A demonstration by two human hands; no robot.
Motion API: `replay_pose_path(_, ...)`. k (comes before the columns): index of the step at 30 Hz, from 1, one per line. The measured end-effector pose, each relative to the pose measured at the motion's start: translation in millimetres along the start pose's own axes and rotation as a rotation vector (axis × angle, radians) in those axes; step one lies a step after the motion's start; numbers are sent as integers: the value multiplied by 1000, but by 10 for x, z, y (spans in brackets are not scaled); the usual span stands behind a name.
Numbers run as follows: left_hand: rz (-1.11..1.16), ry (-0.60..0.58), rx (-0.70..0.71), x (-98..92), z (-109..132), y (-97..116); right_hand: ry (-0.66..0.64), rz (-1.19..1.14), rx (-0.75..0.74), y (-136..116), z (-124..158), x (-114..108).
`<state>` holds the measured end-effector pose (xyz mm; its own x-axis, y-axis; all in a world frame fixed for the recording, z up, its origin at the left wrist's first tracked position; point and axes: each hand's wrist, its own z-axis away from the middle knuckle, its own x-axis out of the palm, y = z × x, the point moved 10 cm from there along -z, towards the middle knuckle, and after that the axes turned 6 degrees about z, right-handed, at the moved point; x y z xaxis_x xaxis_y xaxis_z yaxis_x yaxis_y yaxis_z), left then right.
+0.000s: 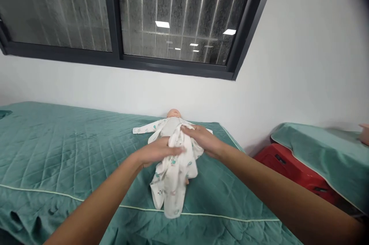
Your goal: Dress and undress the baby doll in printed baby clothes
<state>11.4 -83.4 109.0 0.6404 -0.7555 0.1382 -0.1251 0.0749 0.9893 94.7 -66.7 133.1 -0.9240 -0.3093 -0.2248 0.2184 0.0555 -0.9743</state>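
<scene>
A baby doll (pixel 173 113) lies on its back, its head toward the wall. White baby clothes (pixel 173 195) with small green and grey prints cover its body, one sleeve (pixel 147 127) spread out to the left. The bunched cloth hides most of the doll, though a bit of skin-coloured leg shows at the right edge. My left hand (pixel 160 149) grips the bunched cloth from the left, thumb laid across the front. Higher up, my right hand (pixel 203 137) pinches the same clothes near the doll's chest; its fingertips are partly hidden in the folds.
Under the doll is a green quilted bedspread (pixel 72 153) with pale piping, its front edge hanging down. Behind stands a white wall (pixel 115 87) with a dark-framed window (pixel 178 66). At the right, a red case-like object (pixel 291 168) sits beneath another green cover (pixel 323 141).
</scene>
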Motion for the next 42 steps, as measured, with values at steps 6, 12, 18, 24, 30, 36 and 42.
replay_pose_path(6,108,160,82,-271,-10,-10,-90,-253,-7,11,-33,158)
replay_pose_path(12,300,290,130,-456,46,-59,-395,23,126,231,122,439)
replay_pose_path(18,427,357,217,-625,105,-25,-143,-323,-22,245,69,206)
replay_pose_path(24,372,266,156,-511,93,43,-183,-377,81,430,149,226)
replay_pose_path(30,192,165,-9,-323,147,-90,-81,-424,-6,320,121,116)
replay_pose_path(36,147,-44,-88,-41,125,-200,29,-597,-82,240,125,-27)
replay_pose_path(42,509,264,115,-190,66,-179,-179,-280,53,454,363,359)
